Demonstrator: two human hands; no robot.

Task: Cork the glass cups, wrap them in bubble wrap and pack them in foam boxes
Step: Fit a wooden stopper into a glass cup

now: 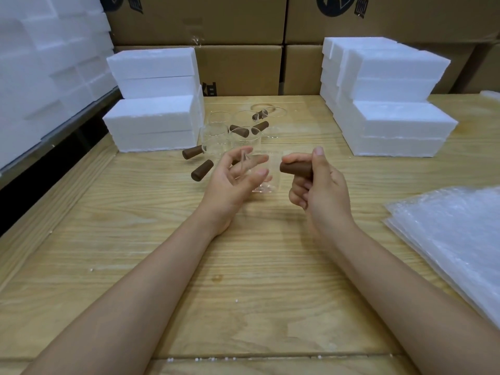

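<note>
Centrally, a clear glass cup (pixel 263 171) sits in the left hand (pixel 232 182), whose fingers are loosely curled around it, half open. At 3 o'clock of the cup, just apart from it, the right hand (pixel 316 182) is closed around a brown cork (pixel 295 167). At 12 o'clock stand more glass cups (pixel 219 131) with loose corks (pixel 201 170) on the wooden table (pixel 243 266). Foam boxes (pixel 392 104) are stacked at 10 and 2 o'clock. Bubble wrap sheets (pixel 454 234) lie at 4 o'clock.
</note>
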